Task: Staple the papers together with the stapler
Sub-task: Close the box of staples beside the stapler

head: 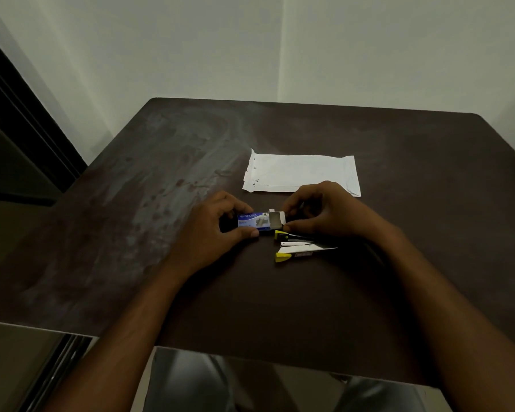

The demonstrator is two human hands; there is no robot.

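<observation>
A small blue box of staples [254,222] is held just above the dark table [280,292], and my left hand [217,230] grips its left end. My right hand [324,211] pinches the open white flap end of the box at its right. Just in front of the box lies a yellow and white stapler [301,249], swung open on the table. A stack of white papers [301,175] lies flat beyond my hands.
The table's far edge meets a pale wall. A dark door frame [18,129] stands at the left. My legs show below the table's near edge.
</observation>
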